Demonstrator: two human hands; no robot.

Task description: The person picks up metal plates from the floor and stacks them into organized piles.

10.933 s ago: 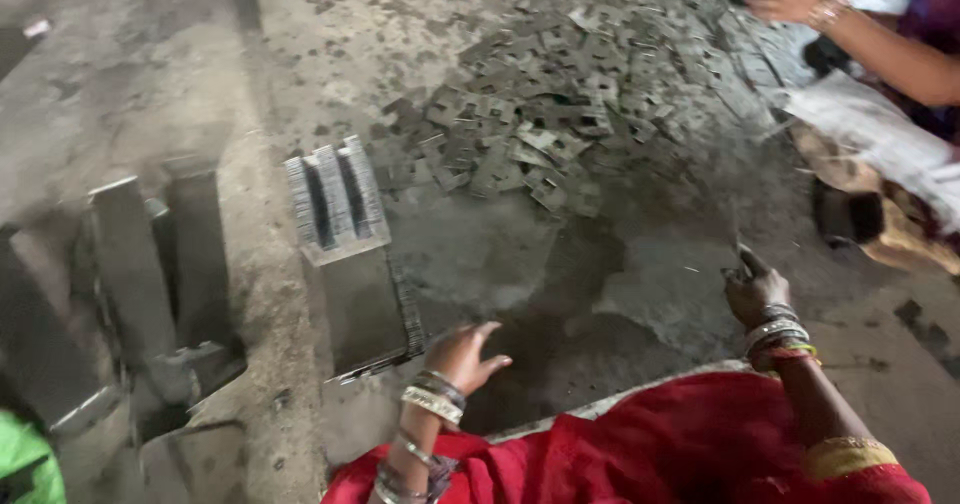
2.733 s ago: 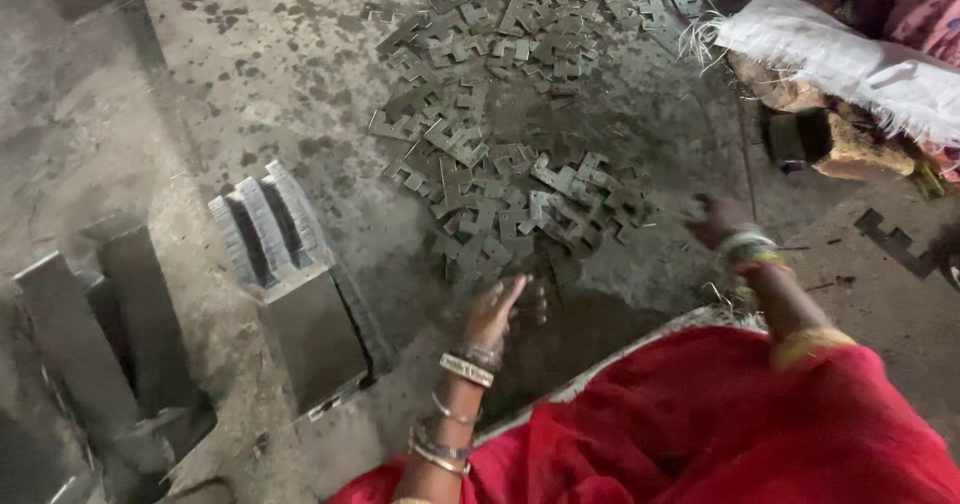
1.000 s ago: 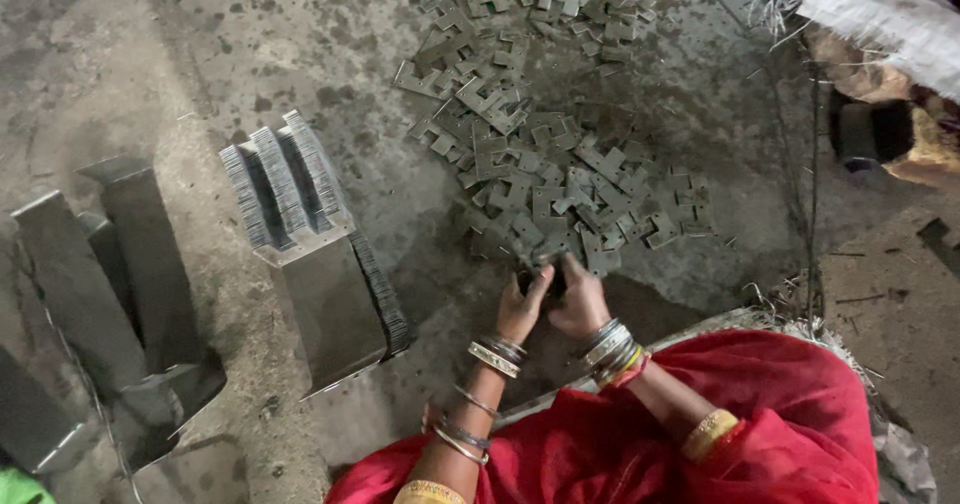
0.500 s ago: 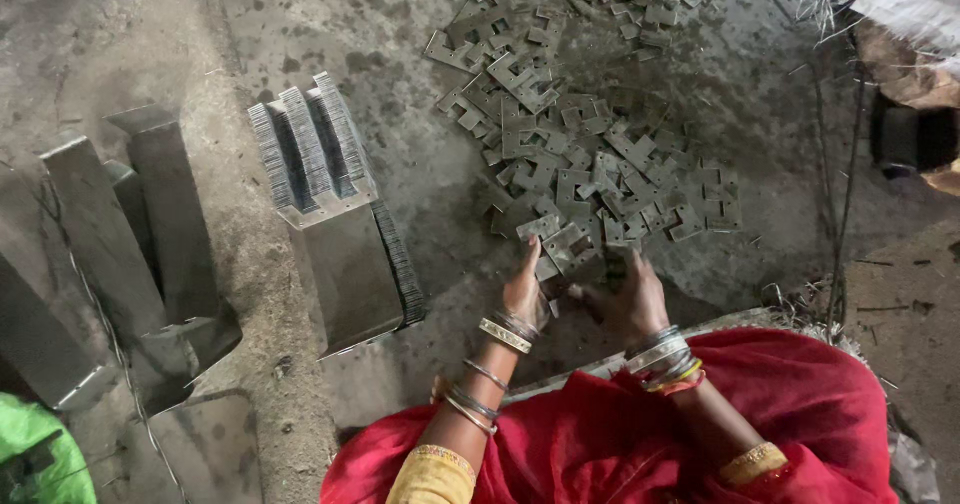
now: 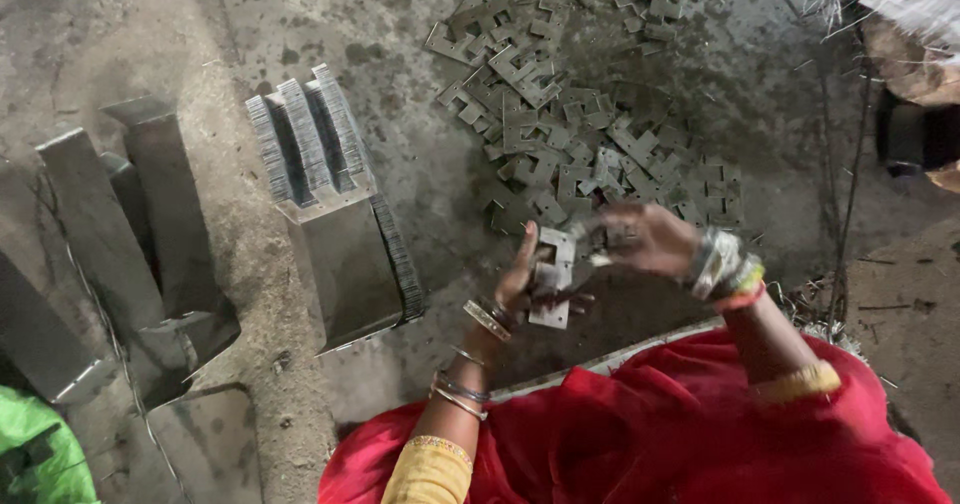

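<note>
The stamped metal plates point(image 5: 553, 282) sit low in the frame's centre, held above the floor just short of the loose pile of plates point(image 5: 590, 114). The left hand point(image 5: 522, 274) grips them edge-on, fingers curled around the small stack and thumb upright, probably to keep the edges aligned. The right hand point(image 5: 640, 236) is beside it, fingers partly closed; motion blur hides whether it pinches a plate. Left of the hands, a packed stack of plates point(image 5: 335, 209) stands on edge, probably so the plates stay ordered. Further left lie grey metal channels point(image 5: 120, 234). No packages, labels or signs are legible; a green object point(image 5: 35, 459) occupies the bottom-left corner.
</note>
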